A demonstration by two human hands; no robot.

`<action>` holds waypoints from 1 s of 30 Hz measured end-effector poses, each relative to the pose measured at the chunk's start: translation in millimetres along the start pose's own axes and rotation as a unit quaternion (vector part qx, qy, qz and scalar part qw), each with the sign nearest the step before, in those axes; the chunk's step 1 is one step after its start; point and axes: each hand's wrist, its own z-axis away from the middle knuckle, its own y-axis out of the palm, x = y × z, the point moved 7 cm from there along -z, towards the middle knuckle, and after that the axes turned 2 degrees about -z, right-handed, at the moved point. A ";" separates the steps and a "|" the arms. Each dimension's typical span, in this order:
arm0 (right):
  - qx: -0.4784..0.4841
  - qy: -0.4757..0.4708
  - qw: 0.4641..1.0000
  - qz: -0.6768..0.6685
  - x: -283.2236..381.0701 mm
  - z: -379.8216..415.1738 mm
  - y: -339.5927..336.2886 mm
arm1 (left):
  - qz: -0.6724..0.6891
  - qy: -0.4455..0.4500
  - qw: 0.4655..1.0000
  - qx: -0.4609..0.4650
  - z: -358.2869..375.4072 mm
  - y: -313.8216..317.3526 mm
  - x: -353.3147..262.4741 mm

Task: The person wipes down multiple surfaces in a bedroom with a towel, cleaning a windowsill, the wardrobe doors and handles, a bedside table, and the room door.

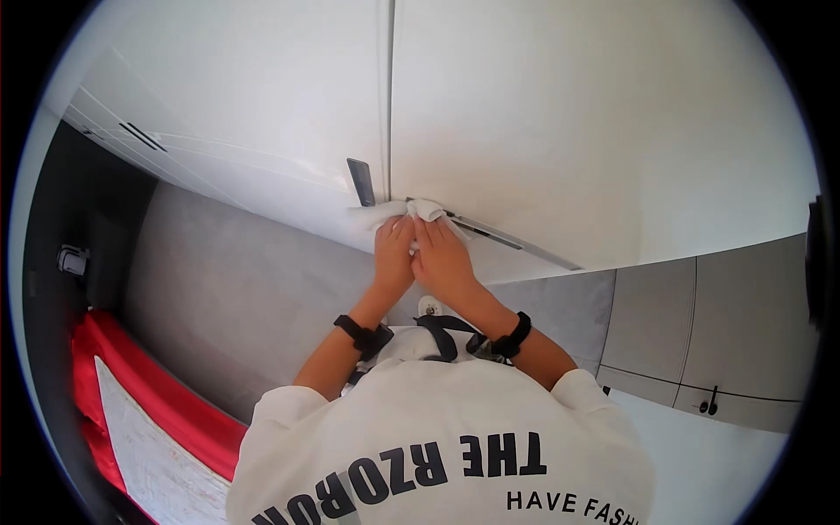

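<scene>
From the head view, the one view there is, I see a person bent close to white panels, both hands on a white cloth. Take the cloth as the dial's centre, with twelve towards the top. The left hand sits at seven o'clock, its fingers pressed together, their tips running up into the cloth. The right hand is between five and six, fingers bent and close together, holding the cloth too. I cannot tell whether either thumb pinches it, since the folds hide the tips.

The cloth lies just beyond the fingertips: a bunched fold stands at twelve from them, one loose end trails out towards ten, and a corner shows past the right hand at two. The two hands are side by side, almost touching.

A dark handle is set near the cloth at ten o'clock. A metal strip runs away between three and four, its upper end beside the cloth. The seam rises between eleven and twelve. Black bands circle both wrists. Down at six are a shoe and the white shirt.
</scene>
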 end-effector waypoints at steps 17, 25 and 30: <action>0.091 0.191 0.964 -0.161 -12.5 2.7 23.0 | 0.186 -0.088 0.976 0.074 31.7 17.7 47.1; 0.154 0.165 0.952 -0.209 -43.5 63.6 -18.6 | 0.242 -0.159 0.952 0.099 12.3 18.0 32.2; 0.126 0.222 0.943 -0.214 -66.8 79.7 -27.0 | 0.184 -0.064 0.976 0.096 -8.6 16.2 22.5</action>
